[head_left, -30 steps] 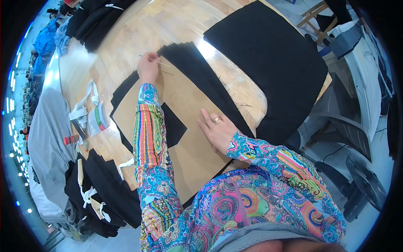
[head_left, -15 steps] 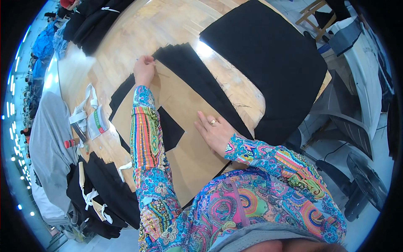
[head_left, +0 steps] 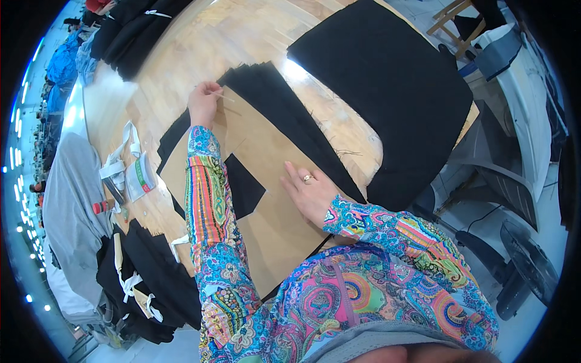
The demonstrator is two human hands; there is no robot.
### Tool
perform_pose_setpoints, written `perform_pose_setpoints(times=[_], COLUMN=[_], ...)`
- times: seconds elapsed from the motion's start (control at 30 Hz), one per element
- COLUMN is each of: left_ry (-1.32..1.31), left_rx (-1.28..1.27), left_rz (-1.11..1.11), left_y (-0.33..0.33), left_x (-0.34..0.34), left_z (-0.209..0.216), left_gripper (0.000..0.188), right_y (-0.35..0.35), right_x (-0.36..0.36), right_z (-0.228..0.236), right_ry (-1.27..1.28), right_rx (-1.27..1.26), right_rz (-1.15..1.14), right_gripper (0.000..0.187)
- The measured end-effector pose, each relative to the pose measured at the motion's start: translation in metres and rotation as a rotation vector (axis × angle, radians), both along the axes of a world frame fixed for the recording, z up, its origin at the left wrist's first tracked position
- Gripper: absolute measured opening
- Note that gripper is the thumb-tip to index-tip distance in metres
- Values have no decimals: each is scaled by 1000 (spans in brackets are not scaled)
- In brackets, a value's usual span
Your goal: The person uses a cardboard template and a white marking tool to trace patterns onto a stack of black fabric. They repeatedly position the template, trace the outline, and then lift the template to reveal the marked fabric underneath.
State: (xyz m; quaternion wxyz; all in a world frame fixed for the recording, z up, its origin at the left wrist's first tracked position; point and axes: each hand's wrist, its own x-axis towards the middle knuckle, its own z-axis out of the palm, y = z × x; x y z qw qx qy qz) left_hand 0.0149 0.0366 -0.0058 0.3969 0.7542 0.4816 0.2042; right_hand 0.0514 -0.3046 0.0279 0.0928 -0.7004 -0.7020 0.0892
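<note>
A person in brightly patterned sleeves (head_left: 209,187) leans over a wooden desk (head_left: 175,78), both hands at a large tan sheet (head_left: 272,145) that lies directly in front, on top of black fabric (head_left: 260,85). The left hand (head_left: 204,104), at the sheet's far end, has thumb and fingers pinched together on a thin, pale stick (head_left: 227,97). The right hand (head_left: 310,192), a ring on one finger, rests palm down on the sheet near its right edge, the fingers extended and only slightly spread. Between the two hands, beside the left sleeve, a black angular patch (head_left: 245,186) stands out against the tan; whether it is an opening or a separate piece cannot be told. The fabric's frayed layers fan out past the sheet's far edge and along both sides. A broad black panel (head_left: 387,91) lies to the right, well apart from the left hand. On the left side of the desk sit a clear packet (head_left: 140,176) and white strips (head_left: 130,138), with dark cloth pieces (head_left: 151,257) nearer the person. A black fan (head_left: 526,260) stands at lower right.
</note>
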Motion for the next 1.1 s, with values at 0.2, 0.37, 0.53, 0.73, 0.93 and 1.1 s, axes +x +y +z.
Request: perform_pose_setpoints(times=[0.2, 0.37, 0.53, 0.73, 0.93, 1.1], left_ry=[11, 21, 63, 94, 6, -18], left_rx=[-2, 72, 171, 241, 304, 309], left_rz=[44, 58, 62, 96, 83, 72], left_y=[0, -9, -17, -19, -16, -22], left_x=[3, 9, 12, 7, 2, 7], left_z=[-6, -1, 1, -12, -20, -16], left_gripper=[9, 6, 9, 10, 9, 9], right_y=[-1, -1, -15, -47, -63, -66], right_x=[0, 0, -15, -35, -37, -29], right_z=[8, 8, 6, 2, -5, -10], right_ry=[-42, -29, -41, 54, 207, 293], right_rx=[8, 22, -10, 44, -10, -99], right_rz=[6, -8, 22, 85, 114, 196], right_gripper=[46, 46, 44, 56, 73, 72])
